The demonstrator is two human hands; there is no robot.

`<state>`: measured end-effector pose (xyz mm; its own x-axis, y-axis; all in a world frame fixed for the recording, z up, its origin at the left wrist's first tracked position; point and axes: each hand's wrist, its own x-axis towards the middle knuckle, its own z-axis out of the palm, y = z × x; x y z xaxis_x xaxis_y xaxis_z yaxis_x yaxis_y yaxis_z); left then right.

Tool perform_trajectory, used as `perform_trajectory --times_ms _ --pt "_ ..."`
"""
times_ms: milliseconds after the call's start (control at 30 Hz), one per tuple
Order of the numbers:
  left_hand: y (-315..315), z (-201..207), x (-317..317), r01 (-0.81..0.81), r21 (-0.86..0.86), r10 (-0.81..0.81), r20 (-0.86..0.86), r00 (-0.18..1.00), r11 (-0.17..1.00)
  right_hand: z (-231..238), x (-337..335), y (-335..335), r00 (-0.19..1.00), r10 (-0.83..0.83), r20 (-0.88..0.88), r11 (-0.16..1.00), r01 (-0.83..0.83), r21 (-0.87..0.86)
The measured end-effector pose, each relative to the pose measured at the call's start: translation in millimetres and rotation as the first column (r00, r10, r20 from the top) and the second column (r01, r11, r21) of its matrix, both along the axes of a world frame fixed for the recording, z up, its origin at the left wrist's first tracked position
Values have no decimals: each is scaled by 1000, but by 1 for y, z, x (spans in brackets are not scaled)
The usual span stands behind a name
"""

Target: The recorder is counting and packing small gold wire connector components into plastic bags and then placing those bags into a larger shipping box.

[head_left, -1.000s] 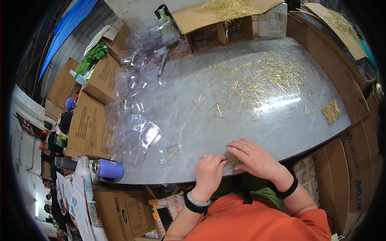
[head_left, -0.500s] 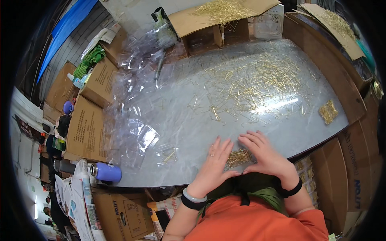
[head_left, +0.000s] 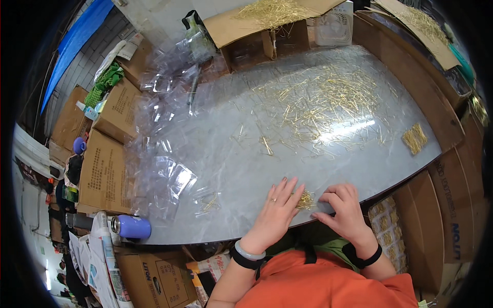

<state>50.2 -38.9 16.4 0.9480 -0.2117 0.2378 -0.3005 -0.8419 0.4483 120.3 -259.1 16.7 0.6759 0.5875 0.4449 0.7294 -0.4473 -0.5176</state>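
At the table's near edge lies a small bundle of gold wire pins (head_left: 306, 200). My left hand (head_left: 277, 205) rests over its left part with the fingers stretched out, hiding some of it. On the other side, my right hand (head_left: 343, 208) is just beside the bundle, its fingers bent and the thumb apart, with nothing visible in its grasp. Farther back, a wide heap of loose gold pins (head_left: 334, 100) is spread over the grey tabletop (head_left: 231, 179). A neat block of the same pins (head_left: 414, 138) sits near the right edge.
Clear plastic packs (head_left: 164, 174) cover the table's left side, with a purple bottle (head_left: 131, 227) near the front corner. Cardboard boxes (head_left: 105, 172) stand along the left. A cardboard shelf (head_left: 246, 31) holding more pins and a white fan (head_left: 333, 25) are at the back.
My right hand has drawn right and its fingers have bent. My left hand now covers the bundle's left part. The whole view has shifted slightly.
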Motion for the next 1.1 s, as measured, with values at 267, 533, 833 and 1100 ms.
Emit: perform_trajectory --times_ms 267,533,833,1100 --pt "-5 -14 -9 -130 -182 129 -14 992 975 -12 -10 13 977 -200 70 979 196 59" --pt "-12 -17 -15 -180 -167 195 80 978 969 -8 -23 19 950 -287 123 958 288 12" --pt "-8 -25 -17 -145 -216 164 73 984 966 -8 -27 32 993 -108 -53 984 114 134" --pt "-9 -24 -18 -178 -159 198 120 973 971 -1 -13 28 995 -45 -89 972 65 227"
